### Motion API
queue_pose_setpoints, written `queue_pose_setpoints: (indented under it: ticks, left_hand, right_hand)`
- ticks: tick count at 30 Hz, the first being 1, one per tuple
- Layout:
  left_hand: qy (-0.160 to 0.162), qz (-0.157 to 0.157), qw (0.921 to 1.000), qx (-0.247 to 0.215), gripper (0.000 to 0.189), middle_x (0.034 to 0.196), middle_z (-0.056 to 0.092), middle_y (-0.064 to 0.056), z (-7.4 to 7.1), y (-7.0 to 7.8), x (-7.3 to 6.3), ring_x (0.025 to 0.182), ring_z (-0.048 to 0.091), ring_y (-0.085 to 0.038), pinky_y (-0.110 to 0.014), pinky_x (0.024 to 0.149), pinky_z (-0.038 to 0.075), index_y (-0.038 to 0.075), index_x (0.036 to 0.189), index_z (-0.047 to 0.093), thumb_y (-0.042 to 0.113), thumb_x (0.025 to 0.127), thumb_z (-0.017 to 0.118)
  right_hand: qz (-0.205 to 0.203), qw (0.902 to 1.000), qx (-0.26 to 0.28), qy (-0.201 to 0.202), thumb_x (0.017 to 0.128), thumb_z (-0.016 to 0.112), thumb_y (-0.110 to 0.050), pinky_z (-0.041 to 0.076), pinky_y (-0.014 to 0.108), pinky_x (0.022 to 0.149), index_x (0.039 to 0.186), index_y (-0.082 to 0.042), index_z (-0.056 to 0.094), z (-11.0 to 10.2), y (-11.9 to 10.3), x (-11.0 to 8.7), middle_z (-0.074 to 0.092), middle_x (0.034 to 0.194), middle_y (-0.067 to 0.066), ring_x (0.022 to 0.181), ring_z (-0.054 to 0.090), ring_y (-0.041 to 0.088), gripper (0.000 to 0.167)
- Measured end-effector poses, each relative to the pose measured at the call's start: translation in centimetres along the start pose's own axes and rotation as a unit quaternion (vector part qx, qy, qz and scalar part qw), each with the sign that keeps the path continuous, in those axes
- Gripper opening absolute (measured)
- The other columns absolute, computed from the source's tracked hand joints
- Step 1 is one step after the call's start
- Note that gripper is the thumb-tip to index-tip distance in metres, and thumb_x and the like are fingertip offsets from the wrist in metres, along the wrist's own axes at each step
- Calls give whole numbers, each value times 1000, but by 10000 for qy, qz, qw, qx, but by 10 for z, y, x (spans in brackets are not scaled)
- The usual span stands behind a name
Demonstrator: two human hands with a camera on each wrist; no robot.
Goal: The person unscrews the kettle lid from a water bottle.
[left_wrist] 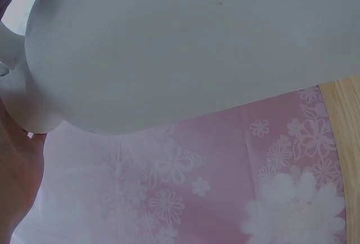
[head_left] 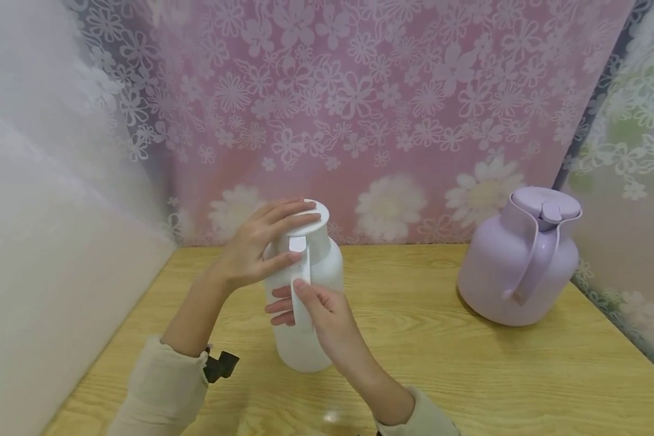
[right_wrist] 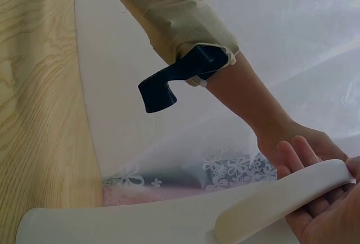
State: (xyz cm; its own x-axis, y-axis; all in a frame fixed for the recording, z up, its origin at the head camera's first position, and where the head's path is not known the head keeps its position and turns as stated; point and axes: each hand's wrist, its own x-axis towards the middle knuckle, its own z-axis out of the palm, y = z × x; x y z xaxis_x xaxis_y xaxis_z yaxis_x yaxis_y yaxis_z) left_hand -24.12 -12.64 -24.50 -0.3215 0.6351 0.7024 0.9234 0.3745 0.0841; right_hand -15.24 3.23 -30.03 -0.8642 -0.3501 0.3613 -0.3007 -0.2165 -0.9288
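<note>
White jug point(head_left: 329, 269): five o'clock from left hand point(head_left: 258, 239), fingers laid across lid point(head_left: 314, 226); eleven from right hand point(head_left: 329, 312), gripping handle point(head_left: 303, 315)

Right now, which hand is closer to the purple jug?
Right. The right hand grips the handle of the white jug, left of the purple jug; the left hand rests on the white jug's lid, farther left.
</note>
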Motion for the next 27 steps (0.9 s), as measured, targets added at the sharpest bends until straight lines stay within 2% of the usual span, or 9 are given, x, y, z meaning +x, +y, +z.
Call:
queue_pose_setpoints:
  ticks: [11,19,27]
  left_hand:
    - [-33,65,9998,-164,58,135,46,0,-3,-2,2,127,35,-22,-48,98,30,17,128,55,58,88,45]
    - [-85,-65,9998,-192,60,134,46,2,-3,-4,2,124,37,-21,-47,95,33,18,128,55,61,86,47]
    - [-133,-387,9991,-71,65,132,47,2,-3,2,7,121,38,-21,-47,93,32,18,126,57,65,82,48]
  right_hand:
    - [-123,9999,-17,86,100,38,-28,51,40,75,105,12,60,1,1,0,66,90,22,80,65,32,46]
    - [-48,9999,92,77,100,40,-30,50,40,77,106,8,61,3,1,0,67,88,19,81,64,36,44]
    - [-203,9998,5,59,100,39,-28,50,39,77,106,9,60,1,3,1,67,88,18,79,65,30,44]
